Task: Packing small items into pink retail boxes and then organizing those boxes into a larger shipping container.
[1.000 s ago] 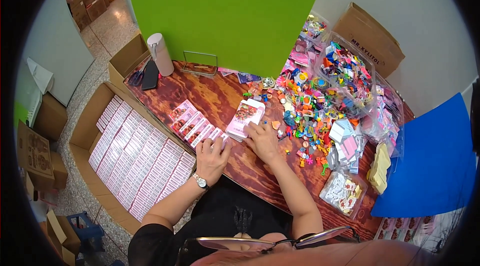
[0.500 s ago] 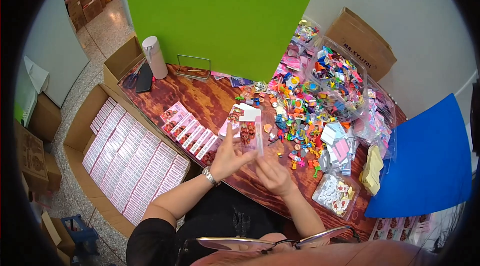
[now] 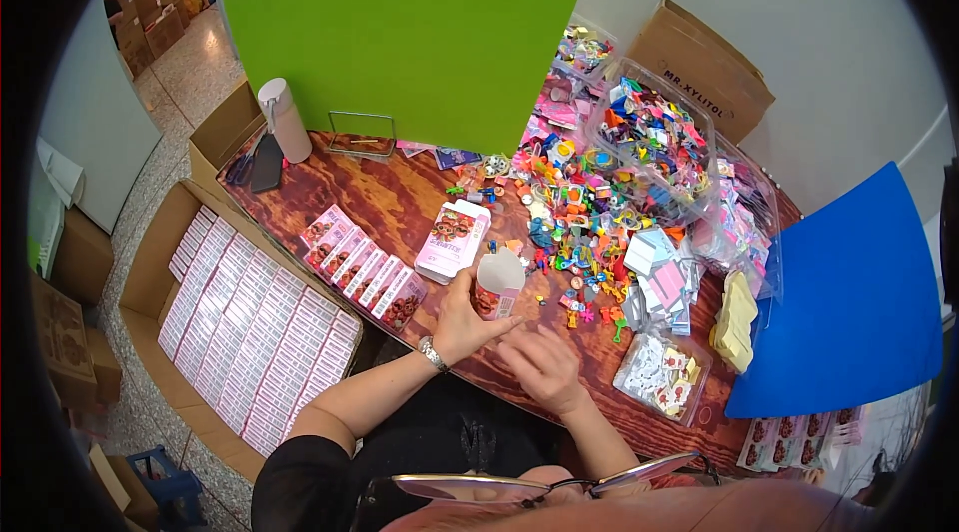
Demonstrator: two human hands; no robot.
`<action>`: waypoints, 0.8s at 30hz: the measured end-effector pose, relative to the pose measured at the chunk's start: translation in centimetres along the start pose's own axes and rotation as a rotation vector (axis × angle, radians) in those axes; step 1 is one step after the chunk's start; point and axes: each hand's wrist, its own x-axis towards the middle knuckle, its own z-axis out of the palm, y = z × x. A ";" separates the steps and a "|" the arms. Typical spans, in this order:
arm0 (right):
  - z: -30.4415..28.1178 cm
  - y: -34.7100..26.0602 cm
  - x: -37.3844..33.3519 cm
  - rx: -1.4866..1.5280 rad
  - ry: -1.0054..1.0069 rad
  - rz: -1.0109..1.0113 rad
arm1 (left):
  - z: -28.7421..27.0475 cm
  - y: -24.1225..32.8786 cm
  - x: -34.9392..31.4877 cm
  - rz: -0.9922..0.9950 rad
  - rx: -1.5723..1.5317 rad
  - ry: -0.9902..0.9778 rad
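Note:
A small pink carton [image 3: 497, 300] is gripped in my left hand [image 3: 462, 324], its mouth spread wide so that the pale inside shows. Just below and to the right of it, my right hand [image 3: 544, 367] hovers apart from the carton, fingers loosely stretched and a little blurred, with nothing visible in them. Beyond the carton, a stack of flattened pink cartons [image 3: 453, 244] lies on the patterned table [image 3: 400, 194]. To the left stands a slanting row of filled-out pink boxes [image 3: 362, 272].
Small colourful plastic toys [image 3: 579, 232] spread over the table's right half, beside a heaped clear tub [image 3: 654, 137]. Nearer are pale cards [image 3: 659, 267], a clear box of white pieces [image 3: 661, 372] and a blue sheet [image 3: 844, 302]. A large cardboard box [image 3: 150, 282] of packed cartons stands left.
The carton in my left hand has gone from flat-faced to tilted with its mouth opened out. My right hand has drawn away from it, and the view has shifted slightly.

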 end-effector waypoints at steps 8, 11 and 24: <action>-0.3 0.6 3.0 -0.063 0.216 0.321 | 0.3 2.5 -0.5 0.314 0.114 0.140; -0.4 1.1 3.0 0.015 0.160 0.341 | 0.1 1.6 -0.5 0.377 0.172 0.059; 0.9 0.4 2.8 1.100 0.313 1.070 | -0.2 1.6 -0.6 0.519 0.452 0.105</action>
